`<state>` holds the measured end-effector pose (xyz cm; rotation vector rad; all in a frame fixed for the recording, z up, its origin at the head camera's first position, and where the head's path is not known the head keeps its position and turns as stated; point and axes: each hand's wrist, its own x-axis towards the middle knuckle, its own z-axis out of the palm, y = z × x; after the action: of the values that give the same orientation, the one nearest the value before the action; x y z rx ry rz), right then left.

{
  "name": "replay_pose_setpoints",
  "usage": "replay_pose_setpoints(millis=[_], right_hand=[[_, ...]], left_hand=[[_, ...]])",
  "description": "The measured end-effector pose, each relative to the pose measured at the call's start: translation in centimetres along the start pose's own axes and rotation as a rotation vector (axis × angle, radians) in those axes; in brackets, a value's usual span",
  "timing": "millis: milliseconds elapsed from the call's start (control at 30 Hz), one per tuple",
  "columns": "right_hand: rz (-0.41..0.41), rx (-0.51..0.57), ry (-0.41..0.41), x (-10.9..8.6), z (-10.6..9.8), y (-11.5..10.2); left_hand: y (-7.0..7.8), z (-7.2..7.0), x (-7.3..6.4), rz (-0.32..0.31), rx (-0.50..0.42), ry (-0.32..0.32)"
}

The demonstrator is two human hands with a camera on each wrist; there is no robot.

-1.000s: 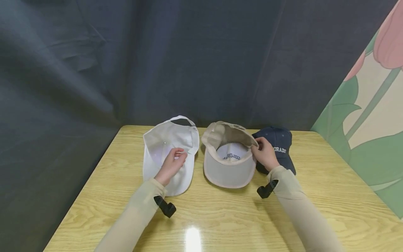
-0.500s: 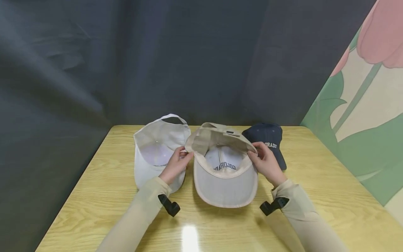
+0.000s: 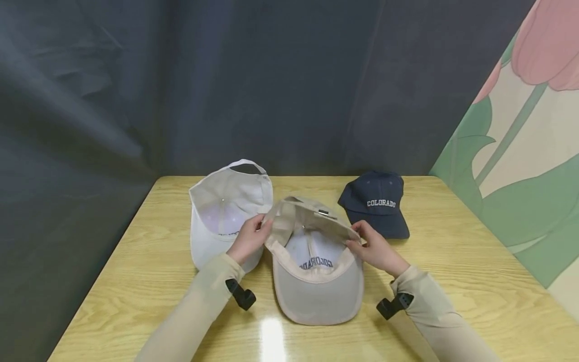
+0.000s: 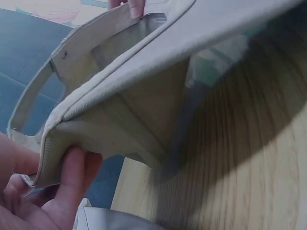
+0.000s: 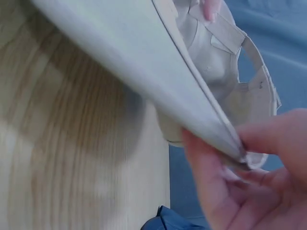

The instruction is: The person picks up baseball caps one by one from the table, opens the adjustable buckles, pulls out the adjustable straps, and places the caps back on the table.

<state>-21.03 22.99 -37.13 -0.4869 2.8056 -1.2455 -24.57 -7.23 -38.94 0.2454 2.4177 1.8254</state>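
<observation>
two hands (image 3: 248, 240) (image 3: 377, 250) on one of three caps (image 3: 318, 296) (image 3: 210, 251) (image 3: 377, 193)

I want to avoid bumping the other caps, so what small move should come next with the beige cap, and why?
I would probably draw the beige baseball cap slightly closer to the body. The left hand and right hand pinch it on opposite sides, and in the head view it slightly overlaps the white baseball cap, so this should give more room.

Beige domed cloth cap (image 3: 316, 275) before you, white domed cloth cap (image 3: 226, 208) leftward, navy domed cloth cap (image 3: 375, 208) behind-right, yellow wooden tabletop (image 3: 149, 281) beneath.
</observation>
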Motion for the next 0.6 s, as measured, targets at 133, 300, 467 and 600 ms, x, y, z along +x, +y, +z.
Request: replay_pose_setpoints(millis=[133, 300, 467, 600], right_hand=[[0.047, -0.007, -0.097, 0.4, 0.2, 0.3], [0.052, -0.096, -0.124, 0.8, 0.2, 0.2], [-0.005, -0.183, -0.035, 1.7, -0.5, -1.0], [-0.096, -0.194, 0.019, 2.8, -0.5, -2.1]], left_hand=[[-0.2, -0.3, -0.2, -0.017, 0.008, -0.028], [-0.7, -0.4, -0.3, -0.042, 0.037, -0.022], [-0.9, -0.5, -0.4, -0.067, 0.008, -0.038], [-0.8, -0.5, -0.3, -0.072, 0.0, -0.045]])
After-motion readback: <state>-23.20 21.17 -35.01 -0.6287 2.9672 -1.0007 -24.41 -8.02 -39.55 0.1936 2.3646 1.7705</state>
